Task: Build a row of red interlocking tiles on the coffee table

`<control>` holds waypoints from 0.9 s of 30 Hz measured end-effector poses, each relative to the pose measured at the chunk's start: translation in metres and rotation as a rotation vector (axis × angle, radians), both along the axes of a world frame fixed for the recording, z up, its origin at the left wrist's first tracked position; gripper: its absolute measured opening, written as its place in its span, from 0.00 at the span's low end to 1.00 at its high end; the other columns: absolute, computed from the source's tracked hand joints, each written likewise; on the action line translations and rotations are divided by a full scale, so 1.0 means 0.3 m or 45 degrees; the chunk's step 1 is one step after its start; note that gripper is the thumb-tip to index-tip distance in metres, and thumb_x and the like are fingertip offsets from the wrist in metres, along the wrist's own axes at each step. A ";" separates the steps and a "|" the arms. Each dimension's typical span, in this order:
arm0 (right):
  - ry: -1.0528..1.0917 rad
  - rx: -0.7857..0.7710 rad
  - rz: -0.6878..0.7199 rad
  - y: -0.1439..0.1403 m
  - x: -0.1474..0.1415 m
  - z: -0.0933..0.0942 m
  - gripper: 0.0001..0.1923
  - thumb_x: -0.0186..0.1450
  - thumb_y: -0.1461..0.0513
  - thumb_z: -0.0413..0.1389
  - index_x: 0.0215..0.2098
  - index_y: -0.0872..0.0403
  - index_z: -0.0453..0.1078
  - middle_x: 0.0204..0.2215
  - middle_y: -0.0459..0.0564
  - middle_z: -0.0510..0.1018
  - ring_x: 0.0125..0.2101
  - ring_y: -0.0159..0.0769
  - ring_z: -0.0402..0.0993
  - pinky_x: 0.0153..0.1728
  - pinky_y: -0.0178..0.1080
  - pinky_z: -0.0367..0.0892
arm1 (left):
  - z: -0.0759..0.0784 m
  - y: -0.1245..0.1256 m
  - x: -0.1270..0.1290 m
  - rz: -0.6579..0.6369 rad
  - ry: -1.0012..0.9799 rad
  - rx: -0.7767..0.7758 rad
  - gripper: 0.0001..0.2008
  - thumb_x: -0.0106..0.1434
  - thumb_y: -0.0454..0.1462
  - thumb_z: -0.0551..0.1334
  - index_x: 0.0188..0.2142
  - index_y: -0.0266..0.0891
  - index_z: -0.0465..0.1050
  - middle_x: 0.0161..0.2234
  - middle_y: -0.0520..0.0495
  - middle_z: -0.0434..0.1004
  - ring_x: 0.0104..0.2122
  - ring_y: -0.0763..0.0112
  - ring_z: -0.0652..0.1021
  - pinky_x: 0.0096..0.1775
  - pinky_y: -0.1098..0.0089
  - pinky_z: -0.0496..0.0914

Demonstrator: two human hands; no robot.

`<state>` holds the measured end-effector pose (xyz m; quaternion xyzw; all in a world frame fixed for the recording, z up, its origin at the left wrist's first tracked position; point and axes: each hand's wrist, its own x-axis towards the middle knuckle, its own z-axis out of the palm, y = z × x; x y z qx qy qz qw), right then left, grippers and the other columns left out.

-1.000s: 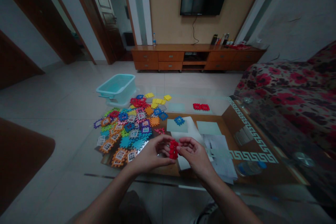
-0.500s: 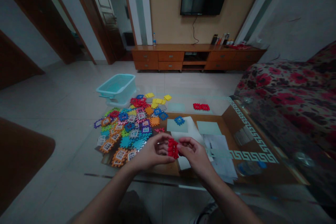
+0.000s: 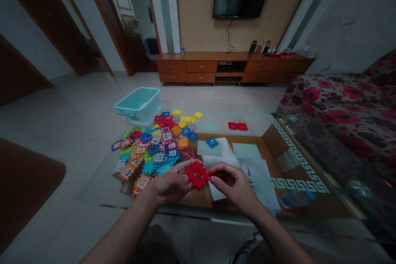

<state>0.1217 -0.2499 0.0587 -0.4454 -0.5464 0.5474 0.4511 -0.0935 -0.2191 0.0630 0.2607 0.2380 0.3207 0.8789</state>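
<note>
Now, red tile btwn both hands' grip

1 head-worn view, forward and down, close over the glass table, room beyond.

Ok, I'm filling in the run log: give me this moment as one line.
left hand: holds red tile | right hand: on tile's edge | tile pile: on table, left | tub: behind pile

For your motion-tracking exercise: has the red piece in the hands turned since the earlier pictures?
Yes. The red piece was edge-on before; now its flat face shows. It sits slightly lower and further left against the white paper, held between left hand and right hand.
</note>
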 end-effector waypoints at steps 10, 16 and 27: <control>-0.105 0.211 0.027 0.001 0.005 -0.002 0.08 0.63 0.57 0.63 0.38 0.52 0.77 0.34 0.50 0.78 0.36 0.38 0.74 0.38 0.40 0.68 | -0.038 0.006 -0.008 -0.050 -0.072 -0.011 0.29 0.46 0.36 0.76 0.48 0.34 0.76 0.43 0.43 0.79 0.43 0.69 0.77 0.48 0.72 0.68; -0.076 0.283 0.026 0.000 0.007 0.000 0.05 0.64 0.59 0.63 0.35 0.52 0.78 0.32 0.49 0.77 0.34 0.37 0.74 0.37 0.39 0.67 | -0.049 0.009 -0.008 -0.087 -0.132 0.025 0.26 0.50 0.36 0.74 0.49 0.33 0.75 0.45 0.42 0.79 0.44 0.67 0.78 0.49 0.71 0.67; -0.080 0.279 0.044 -0.003 0.000 0.014 0.06 0.65 0.58 0.61 0.35 0.53 0.76 0.32 0.49 0.76 0.35 0.36 0.73 0.37 0.38 0.67 | -0.038 0.005 -0.004 -0.073 -0.113 0.020 0.23 0.50 0.40 0.74 0.45 0.33 0.77 0.42 0.41 0.80 0.45 0.64 0.78 0.52 0.68 0.66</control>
